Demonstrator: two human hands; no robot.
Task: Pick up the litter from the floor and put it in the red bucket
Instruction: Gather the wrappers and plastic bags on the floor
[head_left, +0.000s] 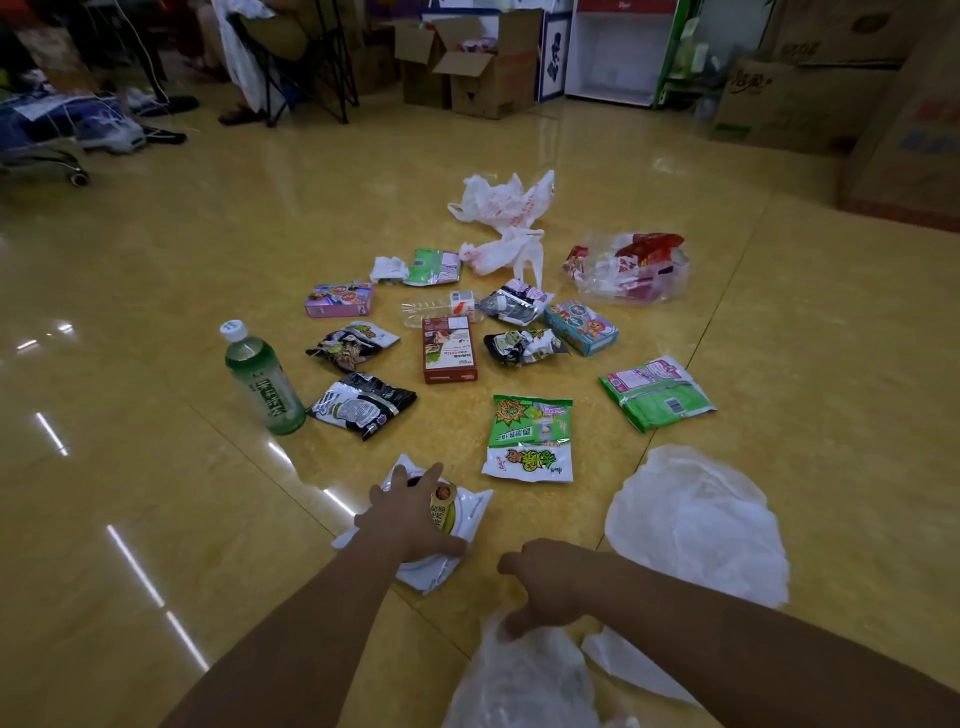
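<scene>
Litter scattered over the glossy yellow tiled floor (156, 364), red bucket nowhere in frame. Nearest piece: white snack wrapper (470, 512) flat on the tiles, pinned under the left hand (410, 512), fingers spread apart across it, thumb at its near edge. Right hand (545, 584) just beside, fingers curled together, pinching the rim of a translucent plastic bag (524, 675) at the bottom edge. Beyond: green-and-white snack packet (530, 436), red-brown carton (449, 351), black noodle packets (363, 405), upright green tea bottle (262, 379) to the left, green packet (657, 392) to the right, crumpled white bags (501, 202) farthest off. Cardboard boxes (478, 67) along the back.
</scene>
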